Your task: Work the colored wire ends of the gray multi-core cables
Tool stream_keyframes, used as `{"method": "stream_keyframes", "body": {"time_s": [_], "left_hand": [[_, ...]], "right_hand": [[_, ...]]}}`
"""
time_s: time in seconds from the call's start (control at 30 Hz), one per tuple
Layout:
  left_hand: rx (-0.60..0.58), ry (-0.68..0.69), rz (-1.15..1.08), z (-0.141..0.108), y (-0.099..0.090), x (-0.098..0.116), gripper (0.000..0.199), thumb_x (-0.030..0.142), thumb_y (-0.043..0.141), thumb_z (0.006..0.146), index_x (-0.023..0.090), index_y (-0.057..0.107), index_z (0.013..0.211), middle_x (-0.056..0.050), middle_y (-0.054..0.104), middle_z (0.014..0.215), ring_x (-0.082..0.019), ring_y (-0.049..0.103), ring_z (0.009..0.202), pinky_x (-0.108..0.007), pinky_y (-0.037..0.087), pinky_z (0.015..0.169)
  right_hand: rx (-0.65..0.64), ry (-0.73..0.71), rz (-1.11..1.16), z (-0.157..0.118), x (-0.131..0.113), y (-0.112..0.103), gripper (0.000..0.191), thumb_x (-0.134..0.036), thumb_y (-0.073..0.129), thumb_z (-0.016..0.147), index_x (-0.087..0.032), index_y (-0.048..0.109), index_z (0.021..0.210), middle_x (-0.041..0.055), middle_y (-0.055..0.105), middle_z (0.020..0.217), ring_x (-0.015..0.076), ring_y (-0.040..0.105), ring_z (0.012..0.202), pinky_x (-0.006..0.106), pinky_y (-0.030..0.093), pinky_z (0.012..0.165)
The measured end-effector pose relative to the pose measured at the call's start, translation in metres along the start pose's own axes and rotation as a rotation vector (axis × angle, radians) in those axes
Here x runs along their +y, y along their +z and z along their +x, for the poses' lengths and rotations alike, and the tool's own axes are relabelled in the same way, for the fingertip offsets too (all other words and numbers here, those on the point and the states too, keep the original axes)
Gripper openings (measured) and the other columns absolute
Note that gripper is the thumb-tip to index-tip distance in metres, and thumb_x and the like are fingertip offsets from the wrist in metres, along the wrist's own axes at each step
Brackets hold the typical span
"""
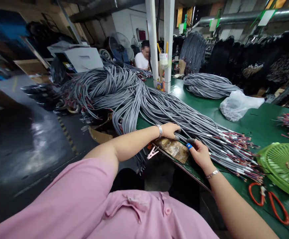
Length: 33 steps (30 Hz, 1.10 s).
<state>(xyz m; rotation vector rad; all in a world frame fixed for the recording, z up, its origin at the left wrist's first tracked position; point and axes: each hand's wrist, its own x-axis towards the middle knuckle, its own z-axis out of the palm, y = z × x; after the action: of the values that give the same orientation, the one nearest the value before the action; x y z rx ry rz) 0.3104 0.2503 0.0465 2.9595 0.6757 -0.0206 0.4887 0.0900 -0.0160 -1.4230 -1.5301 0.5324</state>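
Observation:
A large bundle of grey cables runs across the green table, with stripped red and dark wire ends fanned out at its right. My left hand is closed at the near edge of the bundle, its fingers round a grey cable. A short way to the right, my right hand pinches the same edge, thumb against fingers; blue tape wraps one digit. Which single cable each hand grips is partly hidden. Just below the hands lies a brown taped pad, with a pink clip at the table edge.
Orange-handled scissors and a green fan-like plastic grille are at the right. A clear plastic bag sits near another cable coil. A white post rises behind the bundle. A person sits farther back.

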Motion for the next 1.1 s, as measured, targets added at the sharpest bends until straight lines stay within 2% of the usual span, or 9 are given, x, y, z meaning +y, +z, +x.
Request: {"method": "stream_keyframes", "body": {"time_s": [0.17,0.43,0.57,0.73,0.97,1.1], "left_hand": [[-0.017,0.026,0.15,0.011,0.001,0.017,0.036,0.038,0.059,0.07,0.017,0.058,0.099,-0.009,0.067,0.096,-0.025,0.063,0.087,-0.032,0.046,0.073],[-0.025,0.033,0.279,0.014,0.003,0.021,0.029,0.031,0.056,0.073,0.015,0.062,0.096,-0.014,0.065,0.097,-0.027,0.063,0.09,-0.037,0.048,0.077],[-0.042,0.026,0.275,0.015,0.003,0.022,0.03,0.031,0.056,0.072,0.017,0.062,0.098,-0.013,0.065,0.099,-0.027,0.063,0.088,-0.037,0.049,0.074],[-0.021,0.089,0.296,0.014,0.004,0.029,0.031,0.029,0.057,0.07,0.015,0.06,0.098,-0.014,0.067,0.095,-0.027,0.064,0.087,-0.037,0.048,0.075],[0.006,0.207,0.34,0.021,0.017,0.007,0.02,0.03,0.055,0.069,0.019,0.06,0.086,-0.01,0.065,0.086,-0.027,0.062,0.086,-0.037,0.045,0.08],[0.009,0.172,0.342,0.018,0.019,0.005,0.02,0.027,0.051,0.071,0.02,0.056,0.089,-0.009,0.065,0.091,-0.026,0.062,0.087,-0.034,0.044,0.077]], "right_hand": [[0.006,-0.022,-0.013,-0.001,-0.004,-0.001,0.025,-0.029,0.057,0.082,-0.02,0.067,0.104,0.0063,0.07,0.099,0.0219,0.065,0.092,0.038,0.051,0.088],[-0.095,-0.159,-0.085,-0.01,-0.015,-0.013,0.023,-0.031,0.053,0.087,-0.021,0.066,0.103,0.0057,0.069,0.095,0.0209,0.064,0.086,0.035,0.052,0.081],[-0.1,-0.203,-0.101,-0.011,-0.018,-0.013,0.021,-0.029,0.053,0.087,-0.021,0.066,0.102,0.0056,0.068,0.093,0.0208,0.064,0.086,0.035,0.051,0.081],[-0.098,-0.278,-0.147,-0.022,-0.035,-0.017,0.02,-0.022,0.053,0.086,-0.021,0.067,0.1,0.0054,0.068,0.093,0.0195,0.062,0.086,0.033,0.048,0.081],[-0.181,-0.353,-0.261,-0.026,-0.039,-0.015,0.016,-0.021,0.058,0.082,-0.02,0.067,0.095,0.0019,0.066,0.082,0.0146,0.058,0.075,0.025,0.044,0.07],[-0.2,-0.365,-0.276,-0.028,-0.038,-0.014,0.013,-0.022,0.057,0.083,-0.02,0.066,0.092,0.001,0.064,0.08,0.0138,0.055,0.074,0.024,0.041,0.068]]}}
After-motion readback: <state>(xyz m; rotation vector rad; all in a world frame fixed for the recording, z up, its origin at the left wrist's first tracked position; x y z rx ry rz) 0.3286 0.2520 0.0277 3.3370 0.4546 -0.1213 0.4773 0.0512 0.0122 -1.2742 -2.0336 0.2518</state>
